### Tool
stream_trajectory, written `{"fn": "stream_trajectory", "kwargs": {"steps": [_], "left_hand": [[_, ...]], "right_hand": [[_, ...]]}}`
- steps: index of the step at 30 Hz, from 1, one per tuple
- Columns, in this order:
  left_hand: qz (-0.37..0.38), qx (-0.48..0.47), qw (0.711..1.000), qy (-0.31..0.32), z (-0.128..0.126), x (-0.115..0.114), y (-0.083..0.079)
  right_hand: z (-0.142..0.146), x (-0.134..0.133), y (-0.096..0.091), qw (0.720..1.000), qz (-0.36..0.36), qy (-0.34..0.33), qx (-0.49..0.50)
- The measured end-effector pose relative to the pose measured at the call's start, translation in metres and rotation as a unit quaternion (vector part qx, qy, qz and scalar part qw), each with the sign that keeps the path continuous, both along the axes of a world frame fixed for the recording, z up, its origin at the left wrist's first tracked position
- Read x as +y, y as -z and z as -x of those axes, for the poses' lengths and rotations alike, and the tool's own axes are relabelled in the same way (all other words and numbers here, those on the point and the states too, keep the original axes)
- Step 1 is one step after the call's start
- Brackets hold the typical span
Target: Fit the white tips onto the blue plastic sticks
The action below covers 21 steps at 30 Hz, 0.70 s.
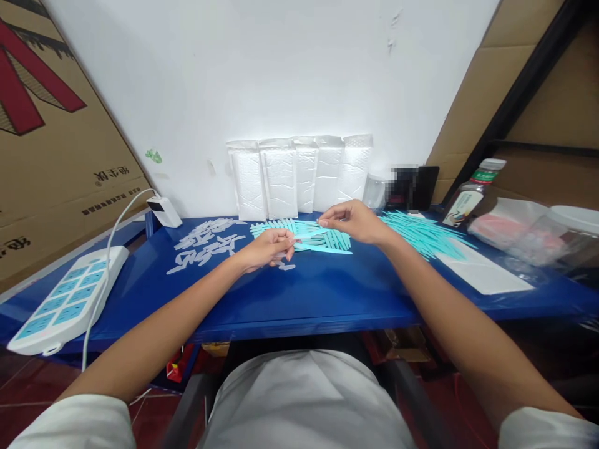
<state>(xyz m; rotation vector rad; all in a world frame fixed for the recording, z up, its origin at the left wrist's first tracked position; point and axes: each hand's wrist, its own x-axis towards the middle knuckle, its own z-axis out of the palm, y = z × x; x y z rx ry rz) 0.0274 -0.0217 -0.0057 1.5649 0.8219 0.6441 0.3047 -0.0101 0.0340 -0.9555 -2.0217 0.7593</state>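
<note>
My left hand [267,248] and my right hand [352,221] meet over the middle of a blue table [318,293]. Together they pinch one thin teal strip [311,234], the left at its near end, the right at its far end. Under the hands lies a pile of the same teal strips [285,227]. Another, larger heap of teal strips [423,234] spreads to the right. Left of my left hand lie several clear plastic sleeves [206,243], and one small sleeve [285,266] lies just below its fingers.
Several white padded envelopes [299,174] lean on the wall behind. A white power strip [70,302] and a charger [163,211] sit at the left. A bottle [470,196], plastic bags [508,227], a clear jar [568,240] and a white sheet [484,271] occupy the right.
</note>
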Motion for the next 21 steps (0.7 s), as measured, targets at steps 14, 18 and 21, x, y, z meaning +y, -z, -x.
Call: {"fn": "stream_trajectory", "kwargs": {"steps": [14,18,21], "left_hand": [[-0.009,-0.015,1.0,-0.014,0.0,0.002,0.004],[-0.015,-0.04,0.998,-0.047,0.002,0.006,0.003],[-0.02,-0.069,0.994,-0.085,0.004,0.009,0.003]], "right_hand": [[0.006,-0.002,-0.001,1.0,0.012,-0.009,-0.018],[-0.041,0.016,-0.006,0.968,-0.08,0.213,-0.108],[-0.093,0.039,0.007,0.873,-0.063,0.374,-0.306]]}}
